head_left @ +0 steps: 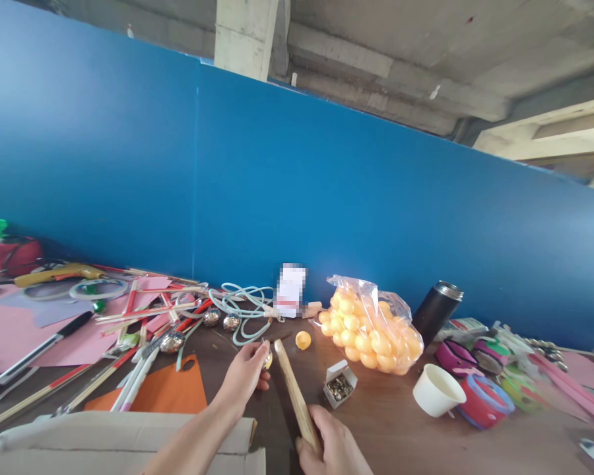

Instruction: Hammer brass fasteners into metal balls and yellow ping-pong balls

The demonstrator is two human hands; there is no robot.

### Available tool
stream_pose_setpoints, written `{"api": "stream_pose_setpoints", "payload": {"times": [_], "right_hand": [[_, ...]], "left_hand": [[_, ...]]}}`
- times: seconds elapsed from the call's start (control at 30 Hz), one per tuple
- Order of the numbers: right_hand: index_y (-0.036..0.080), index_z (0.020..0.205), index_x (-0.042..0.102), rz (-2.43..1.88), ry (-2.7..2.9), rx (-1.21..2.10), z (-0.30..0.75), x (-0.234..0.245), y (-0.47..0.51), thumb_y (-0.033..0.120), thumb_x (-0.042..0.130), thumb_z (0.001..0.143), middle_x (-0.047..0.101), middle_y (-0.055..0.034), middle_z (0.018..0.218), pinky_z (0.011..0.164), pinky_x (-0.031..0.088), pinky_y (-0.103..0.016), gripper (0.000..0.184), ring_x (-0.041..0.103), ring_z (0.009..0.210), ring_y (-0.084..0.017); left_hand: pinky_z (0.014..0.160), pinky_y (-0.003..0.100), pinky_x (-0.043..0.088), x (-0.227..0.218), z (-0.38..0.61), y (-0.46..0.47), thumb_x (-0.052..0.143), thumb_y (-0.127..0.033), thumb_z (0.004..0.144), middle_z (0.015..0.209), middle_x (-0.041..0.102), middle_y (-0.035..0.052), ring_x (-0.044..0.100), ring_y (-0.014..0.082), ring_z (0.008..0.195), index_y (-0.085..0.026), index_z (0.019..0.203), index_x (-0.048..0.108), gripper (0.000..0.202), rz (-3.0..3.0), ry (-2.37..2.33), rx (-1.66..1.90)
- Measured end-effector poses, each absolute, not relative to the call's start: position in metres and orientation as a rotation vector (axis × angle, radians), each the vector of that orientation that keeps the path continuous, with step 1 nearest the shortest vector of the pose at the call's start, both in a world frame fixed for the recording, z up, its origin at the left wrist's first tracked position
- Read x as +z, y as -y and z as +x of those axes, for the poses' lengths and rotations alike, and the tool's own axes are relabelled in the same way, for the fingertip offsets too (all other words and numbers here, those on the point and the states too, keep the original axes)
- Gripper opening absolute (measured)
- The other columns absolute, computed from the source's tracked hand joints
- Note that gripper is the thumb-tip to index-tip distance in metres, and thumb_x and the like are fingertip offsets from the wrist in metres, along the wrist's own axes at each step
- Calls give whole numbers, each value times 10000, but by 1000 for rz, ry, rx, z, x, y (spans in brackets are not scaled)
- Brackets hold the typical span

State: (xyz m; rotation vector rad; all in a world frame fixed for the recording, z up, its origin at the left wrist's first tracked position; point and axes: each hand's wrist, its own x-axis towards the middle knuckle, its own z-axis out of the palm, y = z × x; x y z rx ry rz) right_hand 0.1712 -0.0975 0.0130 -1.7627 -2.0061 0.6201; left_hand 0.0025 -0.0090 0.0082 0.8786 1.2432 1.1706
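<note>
My left hand is closed in a pinch around a small, shiny yellow-gold round piece, its exact kind unclear. Wrapped round the lower end of a pale wooden stick are the fingers of my right hand. The stick points away from me, its far end just right of the left fingertips. Beyond that end a single small orange-yellow ball rests on the table. To the right of the stick stands a small open box filled with tiny brass-coloured metal pieces.
A clear bag of orange balls lies behind the box. Farther right are a black flask and a white paper cup. Leftward lie pale cords, a marker, sticks and orange paper. Cardboard borders the near left.
</note>
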Motion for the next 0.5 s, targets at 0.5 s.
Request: {"api": "stream_pose_setpoints", "payload": {"times": [0.5], "right_hand": [[176, 837, 547, -1759, 2003, 623, 172, 11, 98, 95, 468, 676, 603, -16, 731, 667, 414, -221, 197, 574, 704, -159]], "left_hand": [[446, 255, 451, 10, 3, 9, 585, -576, 629, 638, 504, -26, 539, 121, 501, -163, 820, 570, 455, 875, -1251, 1170]]}}
